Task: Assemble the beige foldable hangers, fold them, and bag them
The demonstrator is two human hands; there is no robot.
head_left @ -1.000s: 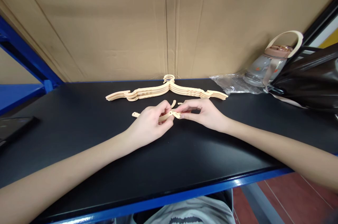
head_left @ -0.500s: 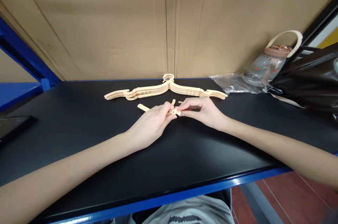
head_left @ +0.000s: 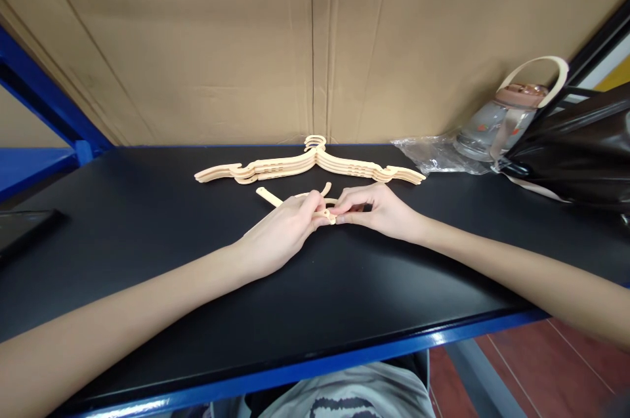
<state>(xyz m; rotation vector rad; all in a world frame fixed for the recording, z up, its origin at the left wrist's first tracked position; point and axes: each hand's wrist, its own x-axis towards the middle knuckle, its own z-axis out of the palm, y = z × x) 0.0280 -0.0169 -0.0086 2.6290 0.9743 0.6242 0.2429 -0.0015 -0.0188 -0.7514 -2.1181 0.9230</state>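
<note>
Cream plastic hanger pieces (head_left: 268, 196) are between my hands over the black tabletop, their joint showing at my fingertips. My left hand (head_left: 285, 228) is closed round the pieces, with one arm sticking out at the upper left and a curved end rising above the fingers. Fingers of my right hand (head_left: 378, 213) pinch the pieces near the joint from the right; the exact contact is partly hidden. Just behind lies a stack of several cream hangers (head_left: 290, 165), their hooks toward the cardboard.
The black table (head_left: 344, 293) has a blue front edge. A cardboard wall (head_left: 197, 44) stands behind. At the right are a clear plastic bag (head_left: 433, 154), a bottle (head_left: 499, 119) with a handle and a dark bag (head_left: 581, 142). A dark flat object (head_left: 24, 231) lies left.
The held pieces have turned, and the curved end now shows more above my left fingers. Their joint has dropped slightly. Both hands keep hold, and the camera view has shifted a little.
</note>
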